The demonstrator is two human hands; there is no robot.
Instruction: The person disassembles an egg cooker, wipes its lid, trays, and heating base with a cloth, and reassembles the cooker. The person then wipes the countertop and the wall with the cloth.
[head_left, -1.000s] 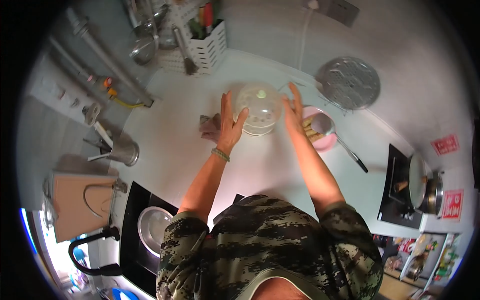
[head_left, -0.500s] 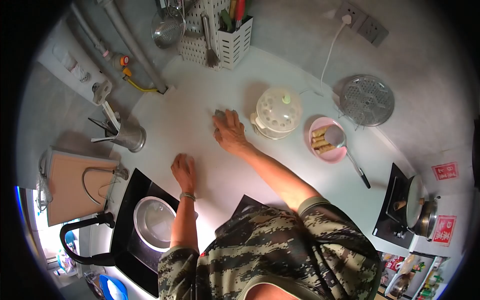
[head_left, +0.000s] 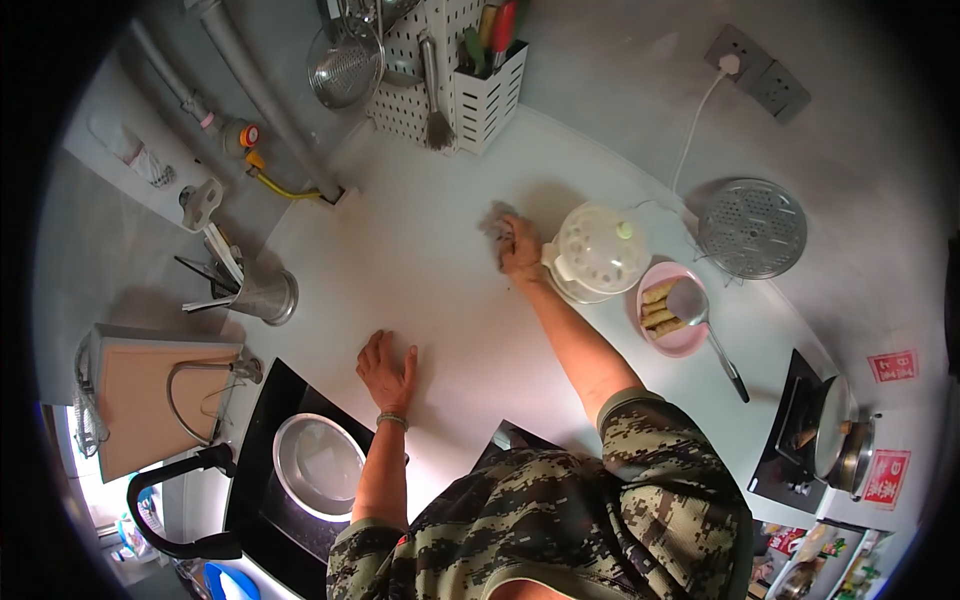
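Observation:
My left hand (head_left: 388, 374) rests on the pale countertop (head_left: 440, 270), fingers spread and nothing in them. Farther forward and to the right, my right hand (head_left: 520, 250) curls over a crumpled dark grey wad (head_left: 497, 222), pressed to the counter and blurred. Its kind cannot be made out, since the fingers partly cover it. Just right of that hand stands a round egg cooker (head_left: 600, 250) with a clear lid and a pale green knob. A pink plate (head_left: 686, 346) of rolled food (head_left: 657, 306) lies beyond it, with a black-handled ladle (head_left: 690, 302) across it.
A steel pot (head_left: 285, 450) sits in the black sink (head_left: 250, 500) under a black faucet (head_left: 135, 510). A utensil cup (head_left: 268, 295) and a cutting board (head_left: 150, 400) are at left. A perforated steamer rack (head_left: 752, 228) leans on the wall. Pans (head_left: 832, 430) are on the right-hand stove.
My right hand has slid right with the grey wad, closer to the egg cooker. My left hand has spread its fingers flat. The whole view has shifted slightly.

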